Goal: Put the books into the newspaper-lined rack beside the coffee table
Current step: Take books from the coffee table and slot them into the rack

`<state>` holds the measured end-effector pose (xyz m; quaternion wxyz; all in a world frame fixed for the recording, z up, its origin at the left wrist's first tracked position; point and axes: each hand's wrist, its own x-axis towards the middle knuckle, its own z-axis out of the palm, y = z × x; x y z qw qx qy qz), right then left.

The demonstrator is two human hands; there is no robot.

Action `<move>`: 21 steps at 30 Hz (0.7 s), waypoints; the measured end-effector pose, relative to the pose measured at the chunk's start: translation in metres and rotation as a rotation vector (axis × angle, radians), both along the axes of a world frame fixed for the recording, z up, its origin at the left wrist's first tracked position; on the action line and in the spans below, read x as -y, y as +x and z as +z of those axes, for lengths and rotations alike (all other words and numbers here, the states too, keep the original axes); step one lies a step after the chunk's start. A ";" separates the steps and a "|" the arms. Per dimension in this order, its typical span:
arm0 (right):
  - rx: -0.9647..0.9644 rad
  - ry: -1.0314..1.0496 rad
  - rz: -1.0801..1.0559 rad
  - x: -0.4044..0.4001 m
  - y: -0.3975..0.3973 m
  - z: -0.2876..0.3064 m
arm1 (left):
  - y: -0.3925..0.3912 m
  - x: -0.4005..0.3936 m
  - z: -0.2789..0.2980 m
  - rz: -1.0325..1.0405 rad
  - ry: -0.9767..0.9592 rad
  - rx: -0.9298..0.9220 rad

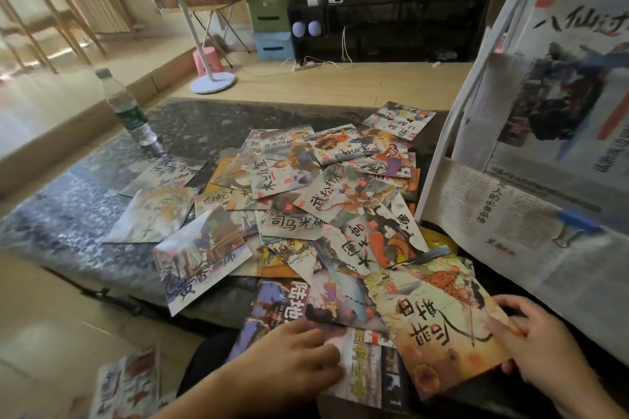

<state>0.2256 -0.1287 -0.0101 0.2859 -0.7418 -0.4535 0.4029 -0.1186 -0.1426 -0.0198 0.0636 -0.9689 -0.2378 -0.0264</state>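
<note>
Several thin picture books (306,201) lie scattered over the dark marble coffee table (85,207). Nearest me is a yellow-orange book (439,320) with an archer on its cover. My right hand (541,347) grips that book by its right edge, thumb on the cover. My left hand (292,357) rests flat on a white-edged book (360,371) at the table's near edge. The newspaper-lined rack (531,201) stands at the right, next to the table, its lower pocket just above my right hand.
A plastic water bottle (127,112) stands at the table's far left. One book (129,384) lies on the floor at the lower left. A white lamp stand (211,80) and a pink box are on the floor beyond the table, with a dark cabinet (391,27) behind.
</note>
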 end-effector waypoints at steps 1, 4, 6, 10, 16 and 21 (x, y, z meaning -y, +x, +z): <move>0.003 -0.001 0.003 -0.001 0.000 -0.001 | -0.006 -0.002 0.002 -0.010 0.024 0.006; 0.005 -0.004 0.001 -0.003 -0.001 -0.002 | -0.030 -0.015 0.000 0.020 0.024 0.019; 0.000 0.000 -0.002 -0.004 -0.002 -0.004 | -0.042 -0.028 -0.006 0.061 -0.021 0.020; -0.015 0.013 -0.014 -0.006 -0.003 -0.008 | -0.033 -0.049 -0.012 0.078 -0.087 0.150; -0.048 0.022 -0.029 -0.006 0.000 -0.012 | -0.010 -0.074 -0.030 0.371 0.027 0.224; -0.071 0.063 0.017 -0.004 0.002 -0.004 | -0.003 -0.068 -0.019 0.423 0.022 0.294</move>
